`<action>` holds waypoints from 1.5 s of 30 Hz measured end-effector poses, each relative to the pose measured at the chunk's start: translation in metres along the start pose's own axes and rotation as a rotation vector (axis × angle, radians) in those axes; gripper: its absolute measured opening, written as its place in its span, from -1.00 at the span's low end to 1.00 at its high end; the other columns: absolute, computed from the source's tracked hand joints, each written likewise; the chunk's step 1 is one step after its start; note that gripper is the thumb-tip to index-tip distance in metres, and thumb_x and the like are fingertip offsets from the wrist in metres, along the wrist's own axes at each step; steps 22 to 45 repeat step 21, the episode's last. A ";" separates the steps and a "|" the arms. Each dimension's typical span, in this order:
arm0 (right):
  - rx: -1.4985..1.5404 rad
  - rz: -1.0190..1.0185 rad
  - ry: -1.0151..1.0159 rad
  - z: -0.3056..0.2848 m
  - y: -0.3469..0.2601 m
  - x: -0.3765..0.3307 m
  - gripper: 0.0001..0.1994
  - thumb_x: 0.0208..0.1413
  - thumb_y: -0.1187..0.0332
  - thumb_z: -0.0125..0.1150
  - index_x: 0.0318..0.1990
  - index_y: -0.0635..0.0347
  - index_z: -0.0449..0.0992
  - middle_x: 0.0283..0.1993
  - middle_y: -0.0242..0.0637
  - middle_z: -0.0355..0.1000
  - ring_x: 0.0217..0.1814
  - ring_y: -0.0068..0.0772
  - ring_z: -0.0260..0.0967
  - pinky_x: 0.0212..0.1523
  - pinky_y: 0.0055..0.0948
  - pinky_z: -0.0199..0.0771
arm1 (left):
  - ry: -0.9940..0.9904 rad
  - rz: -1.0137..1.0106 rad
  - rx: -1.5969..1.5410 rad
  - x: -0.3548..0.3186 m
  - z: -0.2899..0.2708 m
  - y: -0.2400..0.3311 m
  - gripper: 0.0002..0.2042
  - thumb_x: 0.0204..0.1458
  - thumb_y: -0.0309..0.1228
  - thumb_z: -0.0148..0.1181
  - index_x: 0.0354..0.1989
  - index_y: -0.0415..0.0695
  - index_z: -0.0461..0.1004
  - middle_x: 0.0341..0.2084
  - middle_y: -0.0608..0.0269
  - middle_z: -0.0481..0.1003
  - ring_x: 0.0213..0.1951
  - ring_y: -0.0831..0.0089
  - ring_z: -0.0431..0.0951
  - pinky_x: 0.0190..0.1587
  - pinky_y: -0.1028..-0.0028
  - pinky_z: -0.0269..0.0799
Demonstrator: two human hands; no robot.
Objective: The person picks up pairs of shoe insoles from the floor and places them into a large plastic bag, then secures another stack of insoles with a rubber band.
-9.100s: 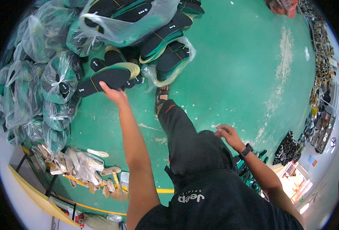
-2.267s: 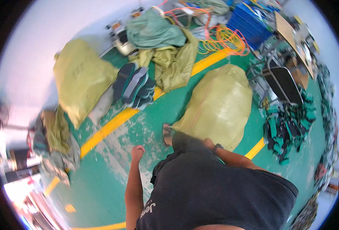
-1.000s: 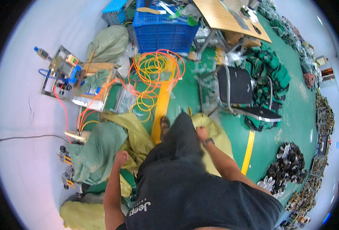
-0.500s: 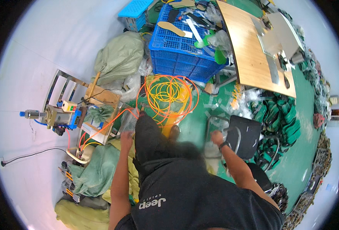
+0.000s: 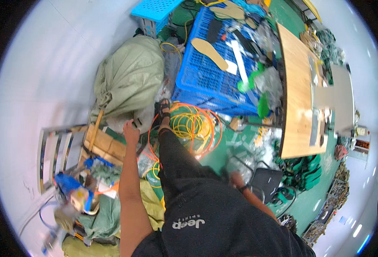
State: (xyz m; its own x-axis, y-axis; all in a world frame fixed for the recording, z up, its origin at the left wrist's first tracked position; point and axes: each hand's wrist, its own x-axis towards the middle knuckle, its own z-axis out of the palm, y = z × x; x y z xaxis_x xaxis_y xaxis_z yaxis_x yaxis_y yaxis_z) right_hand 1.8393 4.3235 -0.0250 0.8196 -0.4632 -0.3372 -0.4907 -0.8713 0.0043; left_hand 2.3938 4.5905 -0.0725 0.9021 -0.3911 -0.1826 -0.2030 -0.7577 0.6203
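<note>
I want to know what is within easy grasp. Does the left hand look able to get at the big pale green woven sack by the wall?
Probably yes. The left hand is stretched forward with its fingers right at the lower edge of the big pale green woven sack, and nothing shows between them. Whether it actually touches is unclear.

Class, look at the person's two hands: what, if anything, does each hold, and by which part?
The left hand reaches toward the green sack; a grip cannot be told. The right hand is blurred; it seems empty.

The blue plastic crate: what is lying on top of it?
On the blue plastic crate lie a tan shoe insole, a white strip and crumpled clear plastic bags. What is inside the crate is covered.
</note>
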 end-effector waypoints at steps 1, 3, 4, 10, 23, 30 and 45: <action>0.103 0.060 -0.048 -0.006 0.002 0.014 -0.86 0.01 0.33 0.02 -0.48 0.19 0.40 -0.50 -0.25 0.34 -0.47 -0.28 0.30 -0.48 -0.28 0.30 | 0.017 -0.016 0.034 0.029 0.009 0.005 -0.48 -0.30 -0.53 0.06 0.00 -0.18 0.32 0.09 -0.11 0.17 0.11 -0.05 0.15 0.16 0.19 0.09; 0.307 0.198 -0.146 -0.026 0.007 0.035 -0.84 0.03 0.35 0.01 -0.52 0.19 0.38 -0.53 -0.28 0.34 -0.49 -0.32 0.30 -0.49 -0.32 0.32 | 0.037 -0.049 0.106 0.080 0.022 0.010 -0.45 -0.30 -0.55 0.05 0.04 -0.19 0.30 0.14 -0.15 0.10 0.16 -0.07 0.09 0.19 0.18 0.04; 0.418 0.271 -0.178 -0.042 -0.001 0.059 -0.82 0.05 0.36 0.00 -0.55 0.19 0.37 -0.54 -0.29 0.34 -0.50 -0.34 0.31 -0.49 -0.34 0.33 | 0.047 0.027 0.198 0.108 0.021 0.000 -0.38 -0.30 -0.56 0.04 0.12 -0.19 0.22 0.20 -0.19 -0.04 0.21 -0.10 0.00 0.21 0.17 0.01; 1.239 0.720 -0.577 -0.192 -0.064 0.262 -0.77 0.19 0.20 -0.07 -0.27 0.19 0.36 -0.42 -0.34 0.38 -0.45 -0.53 0.34 -0.47 -0.56 0.36 | -0.007 -0.276 0.308 0.213 0.013 -0.017 -0.58 -0.13 -0.45 0.05 -0.02 -0.29 0.32 0.06 -0.22 0.17 0.12 -0.08 0.16 0.07 0.19 0.18; 2.112 0.269 -1.305 -0.223 -0.278 0.513 -0.44 0.17 -0.05 -0.14 0.24 -0.04 -0.03 0.08 -0.28 0.21 0.06 -0.43 0.22 0.06 -0.43 0.25 | -0.271 -0.386 -0.440 0.140 -0.056 0.191 -0.64 -0.04 -0.15 0.06 -0.26 -0.23 0.40 -0.46 -0.14 0.44 -0.33 0.00 0.45 -0.25 0.16 0.29; 2.112 0.269 -1.305 -0.223 -0.278 0.513 -0.44 0.17 -0.05 -0.14 0.24 -0.04 -0.03 0.08 -0.28 0.21 0.06 -0.43 0.22 0.06 -0.43 0.25 | -0.271 -0.386 -0.440 0.140 -0.056 0.191 -0.64 -0.04 -0.15 0.06 -0.26 -0.23 0.40 -0.46 -0.14 0.44 -0.33 0.00 0.45 -0.25 0.16 0.29; 2.112 0.269 -1.305 -0.223 -0.278 0.513 -0.44 0.17 -0.05 -0.14 0.24 -0.04 -0.03 0.08 -0.28 0.21 0.06 -0.43 0.22 0.06 -0.43 0.25 | -0.271 -0.386 -0.440 0.140 -0.056 0.191 -0.64 -0.04 -0.15 0.06 -0.26 -0.23 0.40 -0.46 -0.14 0.44 -0.33 0.00 0.45 -0.25 0.16 0.29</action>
